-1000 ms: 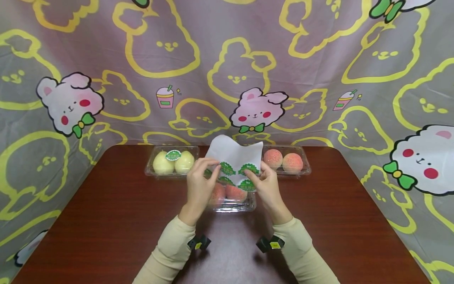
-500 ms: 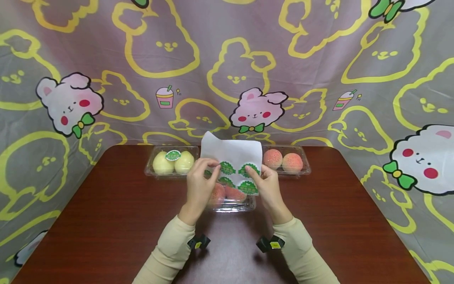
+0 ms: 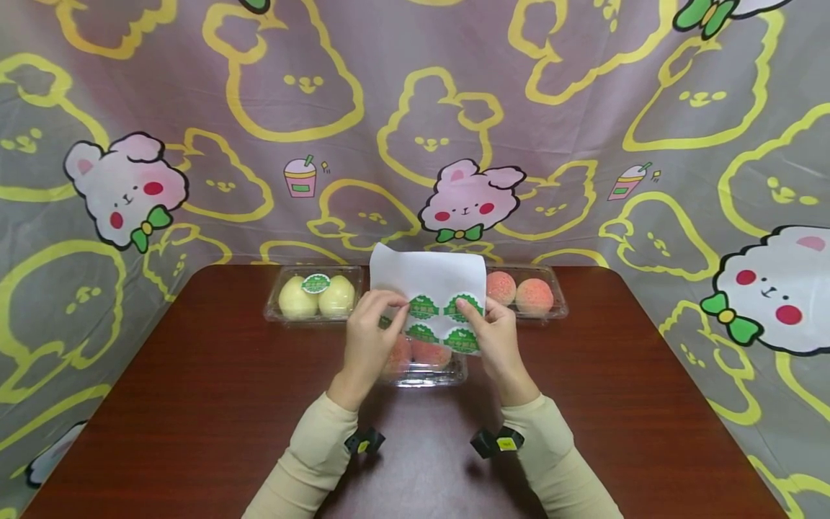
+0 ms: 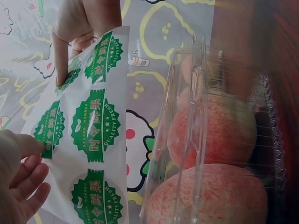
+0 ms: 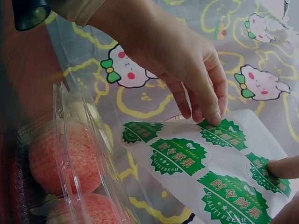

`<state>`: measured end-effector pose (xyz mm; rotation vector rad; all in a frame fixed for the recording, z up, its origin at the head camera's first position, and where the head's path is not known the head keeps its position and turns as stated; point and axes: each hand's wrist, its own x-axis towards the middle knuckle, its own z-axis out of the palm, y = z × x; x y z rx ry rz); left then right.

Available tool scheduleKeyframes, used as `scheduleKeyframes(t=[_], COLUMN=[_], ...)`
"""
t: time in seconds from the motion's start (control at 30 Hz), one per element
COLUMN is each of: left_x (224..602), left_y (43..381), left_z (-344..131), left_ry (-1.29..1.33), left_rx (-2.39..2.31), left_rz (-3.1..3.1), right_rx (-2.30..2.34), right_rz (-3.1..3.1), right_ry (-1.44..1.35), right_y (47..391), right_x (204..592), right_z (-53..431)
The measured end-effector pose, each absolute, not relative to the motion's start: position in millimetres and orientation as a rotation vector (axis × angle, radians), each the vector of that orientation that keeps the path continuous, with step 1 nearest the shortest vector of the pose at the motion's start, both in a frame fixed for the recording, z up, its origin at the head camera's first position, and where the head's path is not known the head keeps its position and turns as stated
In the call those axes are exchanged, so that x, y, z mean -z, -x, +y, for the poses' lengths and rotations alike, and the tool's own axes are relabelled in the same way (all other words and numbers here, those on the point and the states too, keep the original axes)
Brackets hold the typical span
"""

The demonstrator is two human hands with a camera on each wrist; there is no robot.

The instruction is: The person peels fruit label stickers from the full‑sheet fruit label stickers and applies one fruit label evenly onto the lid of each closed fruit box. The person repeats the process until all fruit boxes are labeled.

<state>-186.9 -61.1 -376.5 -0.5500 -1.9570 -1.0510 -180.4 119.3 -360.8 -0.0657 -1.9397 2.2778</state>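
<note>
A white sheet of green round stickers [image 3: 428, 274] is held up over the middle of the table. My right hand [image 3: 501, 339] grips its right side, the thumb [image 5: 282, 168] lying on one sticker. My left hand [image 3: 372, 331] pinches at the left part of the sheet with thumb and index finger, at a sticker's edge; whether that edge is lifted I cannot tell. Below the sheet stands a clear plastic fruit box [image 3: 428, 376] holding two reddish peaches [image 4: 212, 130]. The sheet hides part of this box in the head view.
At the back left, a clear box [image 3: 275, 310] holds two yellow-green fruits [image 3: 298, 297] with a round green sticker [image 3: 315, 283] on its lid. Another clear box [image 3: 560, 303] with two peaches [image 3: 534, 295] stands back right. A patterned curtain [image 3: 415, 130] hangs behind the brown table [image 3: 194, 404].
The sheet's top was curved and has flattened out. Both hands have shifted slightly right along with the sheet. The boxes have not moved.
</note>
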Motion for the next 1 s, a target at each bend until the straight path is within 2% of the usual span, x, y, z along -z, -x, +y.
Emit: scheduleKeyframes(t=[1.0], left_x=[377.1], left_y=[186.9], left_z=[-58.2], left_ry=[0.670], left_rx=[1.002], left_rz=[-1.929], right_rx=[-2.318], right_rz=[-1.880], right_ry=[0.128], right_y=[184.7], right_x=[359.4], right_z=[127.1])
